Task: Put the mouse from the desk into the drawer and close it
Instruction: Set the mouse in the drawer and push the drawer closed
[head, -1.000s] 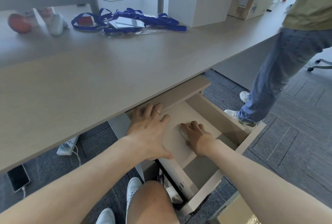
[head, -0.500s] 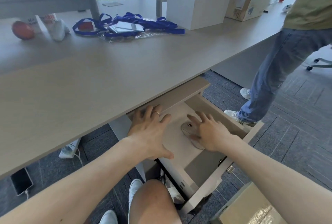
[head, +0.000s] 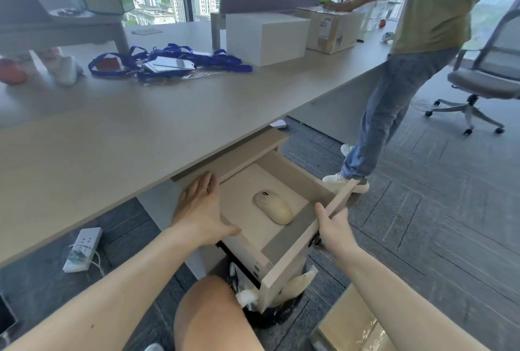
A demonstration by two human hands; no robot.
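A cream mouse (head: 274, 206) lies free on the floor of the pulled-out drawer (head: 289, 259) under the desk (head: 140, 131). My left hand (head: 200, 208) rests flat with spread fingers on the drawer's left side wall, just below the desk edge. My right hand (head: 333, 226) is against the drawer's front panel near its right end, thumb on the inner face and fingers behind it. Neither hand touches the mouse.
A person in jeans (head: 394, 102) stands close at the drawer's right. An office chair (head: 486, 80) is farther right. A cardboard box (head: 357, 325) and a bin with bags (head: 270, 302) sit by my knee. Lanyards (head: 168, 62) and boxes (head: 264, 36) lie on the desk. A power strip (head: 83, 248) is on the floor.
My right hand let go of the mouse, drew back out of the drawer and took the front panel. The mouse now lies uncovered. My left hand stayed on the drawer's side.
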